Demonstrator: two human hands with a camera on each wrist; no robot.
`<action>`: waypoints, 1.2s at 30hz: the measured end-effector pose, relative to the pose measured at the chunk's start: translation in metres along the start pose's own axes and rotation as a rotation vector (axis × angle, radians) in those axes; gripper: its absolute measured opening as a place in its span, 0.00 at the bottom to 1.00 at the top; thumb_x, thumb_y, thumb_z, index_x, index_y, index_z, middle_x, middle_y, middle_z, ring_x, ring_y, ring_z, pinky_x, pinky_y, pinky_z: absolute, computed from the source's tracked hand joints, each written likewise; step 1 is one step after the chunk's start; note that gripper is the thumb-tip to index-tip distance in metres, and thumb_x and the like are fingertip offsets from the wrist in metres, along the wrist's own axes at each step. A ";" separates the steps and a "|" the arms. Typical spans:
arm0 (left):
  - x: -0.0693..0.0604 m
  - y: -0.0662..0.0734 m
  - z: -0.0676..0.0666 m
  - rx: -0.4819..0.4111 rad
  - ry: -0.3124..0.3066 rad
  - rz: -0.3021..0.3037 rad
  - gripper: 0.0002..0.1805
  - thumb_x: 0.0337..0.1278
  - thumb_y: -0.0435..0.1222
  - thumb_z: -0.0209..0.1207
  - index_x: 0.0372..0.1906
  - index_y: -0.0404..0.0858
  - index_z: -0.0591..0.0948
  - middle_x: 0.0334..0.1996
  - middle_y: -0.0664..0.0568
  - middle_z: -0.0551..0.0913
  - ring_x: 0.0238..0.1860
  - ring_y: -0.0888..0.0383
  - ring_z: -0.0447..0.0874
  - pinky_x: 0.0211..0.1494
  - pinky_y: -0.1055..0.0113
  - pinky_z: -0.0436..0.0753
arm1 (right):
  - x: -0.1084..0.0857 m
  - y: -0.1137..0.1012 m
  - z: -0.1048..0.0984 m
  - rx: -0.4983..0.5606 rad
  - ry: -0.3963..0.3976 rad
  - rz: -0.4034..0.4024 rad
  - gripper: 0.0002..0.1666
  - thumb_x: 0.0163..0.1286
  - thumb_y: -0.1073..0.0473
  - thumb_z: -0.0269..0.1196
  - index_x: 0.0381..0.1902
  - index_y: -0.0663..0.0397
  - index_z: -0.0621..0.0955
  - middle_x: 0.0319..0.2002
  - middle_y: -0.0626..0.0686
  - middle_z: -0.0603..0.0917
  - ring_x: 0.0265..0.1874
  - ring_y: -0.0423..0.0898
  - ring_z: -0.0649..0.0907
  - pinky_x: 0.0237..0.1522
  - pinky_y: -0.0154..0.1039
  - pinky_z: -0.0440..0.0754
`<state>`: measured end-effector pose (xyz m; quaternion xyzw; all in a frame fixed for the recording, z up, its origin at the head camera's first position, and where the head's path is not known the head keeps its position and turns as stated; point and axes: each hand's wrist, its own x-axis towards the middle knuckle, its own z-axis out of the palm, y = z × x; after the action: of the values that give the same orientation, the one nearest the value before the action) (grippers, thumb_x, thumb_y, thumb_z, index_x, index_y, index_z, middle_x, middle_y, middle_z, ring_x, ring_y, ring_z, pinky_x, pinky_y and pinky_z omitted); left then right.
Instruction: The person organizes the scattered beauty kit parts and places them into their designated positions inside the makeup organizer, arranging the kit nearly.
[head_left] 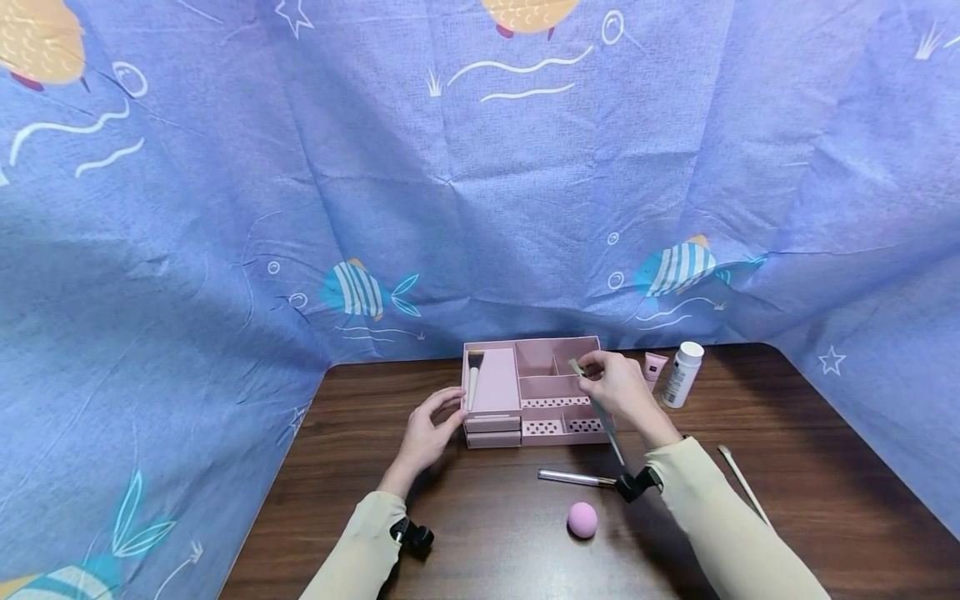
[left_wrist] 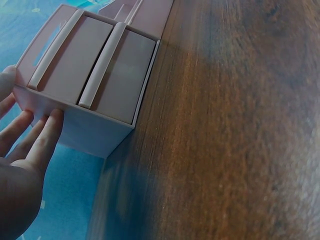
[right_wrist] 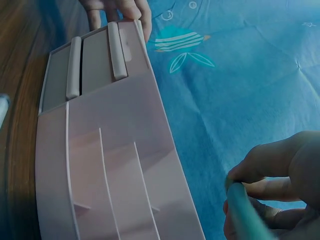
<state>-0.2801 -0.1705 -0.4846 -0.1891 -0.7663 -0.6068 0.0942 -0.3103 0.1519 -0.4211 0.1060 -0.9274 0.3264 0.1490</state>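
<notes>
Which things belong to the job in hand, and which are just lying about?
Likely job:
- pink organizer, left hand touching it
- brush inside it
- stick in right hand

Seemingly lying about:
- silver pen
- pink ball
- white bottle
- pink tube
- loose brush

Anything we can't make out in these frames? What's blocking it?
Contents of drawers, left wrist: hidden, drawers closed.
Print on white bottle, head: too small.
Lower end of tabletop brush, head: behind right sleeve.
Stick in right hand, right wrist: blurred, cut off by bottom edge.
</notes>
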 end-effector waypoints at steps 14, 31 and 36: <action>0.000 0.003 0.000 -0.004 0.008 0.031 0.18 0.60 0.25 0.61 0.55 0.23 0.77 0.58 0.30 0.76 0.57 0.34 0.77 0.61 0.39 0.74 | 0.013 -0.018 0.008 0.038 -0.001 -0.021 0.10 0.55 0.59 0.69 0.36 0.54 0.86 0.27 0.49 0.88 0.27 0.42 0.84 0.33 0.39 0.81; -0.001 0.002 0.001 0.009 0.017 0.024 0.19 0.59 0.25 0.61 0.55 0.24 0.77 0.57 0.31 0.77 0.57 0.36 0.78 0.60 0.41 0.76 | 0.034 -0.040 0.025 0.093 -0.028 -0.016 0.14 0.55 0.58 0.67 0.40 0.55 0.86 0.31 0.51 0.88 0.31 0.46 0.85 0.40 0.42 0.82; -0.001 0.001 0.001 0.004 0.014 0.018 0.19 0.60 0.26 0.61 0.55 0.24 0.77 0.57 0.31 0.77 0.57 0.36 0.78 0.60 0.39 0.76 | 0.040 -0.045 0.030 0.117 -0.035 0.000 0.13 0.55 0.58 0.68 0.39 0.55 0.86 0.32 0.51 0.88 0.32 0.46 0.85 0.40 0.41 0.83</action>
<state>-0.2787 -0.1695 -0.4846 -0.1913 -0.7650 -0.6059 0.1054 -0.3402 0.0939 -0.4036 0.1202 -0.9092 0.3780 0.1263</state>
